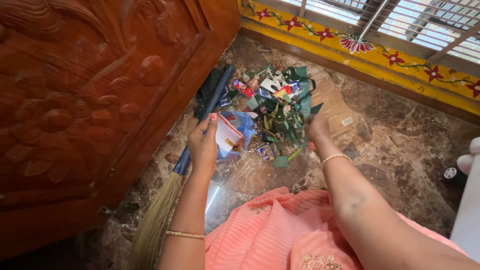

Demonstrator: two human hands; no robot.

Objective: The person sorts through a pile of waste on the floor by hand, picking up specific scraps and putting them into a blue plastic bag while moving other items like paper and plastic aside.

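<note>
My left hand [203, 142] holds a white card or small carton with red and yellow print [226, 134] at the mouth of a blue plastic bag [243, 128] on the floor. My right hand [317, 127] reaches down into the edge of a rubbish heap [278, 102] of green leaves, wrappers and paper scraps; its fingers are blurred and partly hidden, so what it grips is unclear. Both wrists wear thin gold bangles. A pink garment [265, 227] covers my lap below.
A broom [165, 200] with a blue handle and straw bristles lies along the carved wooden door [90, 100] at left. A flattened cardboard piece [332, 105] lies behind the heap. A yellow flower-painted sill [360, 47] runs under the barred window. White object with a small wheel [462, 172] at right.
</note>
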